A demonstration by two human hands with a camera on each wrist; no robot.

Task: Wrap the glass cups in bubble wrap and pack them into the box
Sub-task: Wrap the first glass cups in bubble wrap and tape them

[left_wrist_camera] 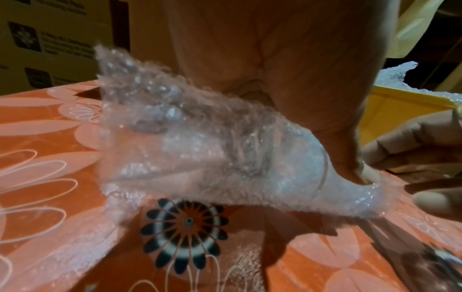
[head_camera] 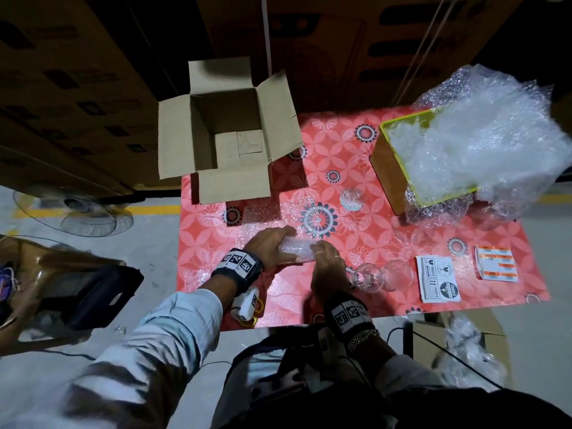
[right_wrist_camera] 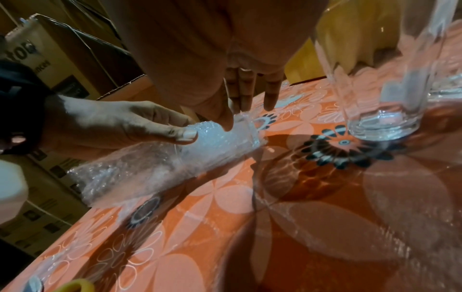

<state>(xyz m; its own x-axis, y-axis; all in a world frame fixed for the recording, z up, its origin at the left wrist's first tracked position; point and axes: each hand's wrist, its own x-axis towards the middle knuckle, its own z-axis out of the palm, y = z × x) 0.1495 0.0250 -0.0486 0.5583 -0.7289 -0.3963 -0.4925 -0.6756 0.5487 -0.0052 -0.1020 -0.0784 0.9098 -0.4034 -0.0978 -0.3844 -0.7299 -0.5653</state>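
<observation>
**Glass cup lying in bubble wrap, both hands on it**

I see the glass cup (head_camera: 298,249) lying on its side on the table (head_camera: 387,243), near the front edge, rolled in a soft, bumpy sheet of bubble wrap (right_wrist_camera: 140,168). My left hand (head_camera: 272,247) is curled over the wrapped cup, with the thumb pressing on the plastic, so it holds the bundle. My right hand (head_camera: 328,266) is at the right end of the cup, where the round glass rim looks out of the wrap; its fingers (right_wrist_camera: 241,92) point down at this end, and the thumb touches the wrap. I cannot tell if this hand really grips the cup or only touches it.

The table has a smooth, shiny red cloth with flower patterns. Two more clear glass cups (head_camera: 366,277) stand just right of my right hand. The cardboard box (head_camera: 229,131) is open at the far left corner, with its flaps spread. At the far right, a yellow-green bin (head_camera: 390,162) is full of crumpled bubble wrap. Flat fragile labels (head_camera: 438,278) lie at the near right.
</observation>
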